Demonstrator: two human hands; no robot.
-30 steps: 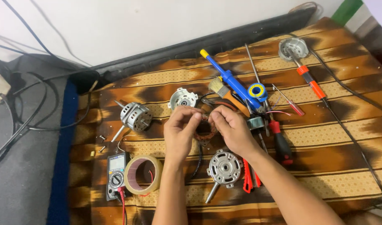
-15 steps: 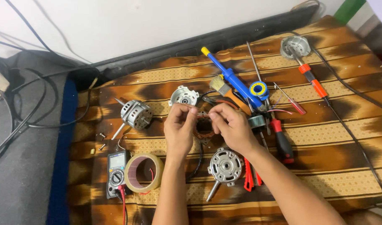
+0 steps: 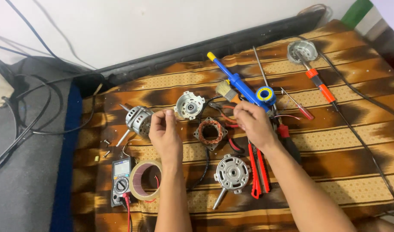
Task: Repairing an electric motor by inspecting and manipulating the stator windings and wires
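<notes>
Copper-wound stator point(image 3: 210, 132) lies between left hand point(image 3: 166, 135) and right hand point(image 3: 252, 123), fingertips pinched.

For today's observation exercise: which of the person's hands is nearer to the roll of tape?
Left. The left hand is raised just above and right of the roll of tape; the right hand is far across, beyond the copper-wound stator.

The left hand point(image 3: 166, 136) is raised above the striped brown cloth point(image 3: 343, 141), thumb and forefinger pinched together near the rotor point(image 3: 138, 120). The right hand point(image 3: 253, 124) hovers with curled fingers just right of the square stator with copper windings point(image 3: 210, 133), which lies free between both hands. An end cover point(image 3: 189, 105) sits behind it, another with a shaft point(image 3: 231, 174) in front, beside red pliers point(image 3: 257, 172). A tape roll point(image 3: 145, 180) and multimeter point(image 3: 121, 180) lie near the left forearm
</notes>
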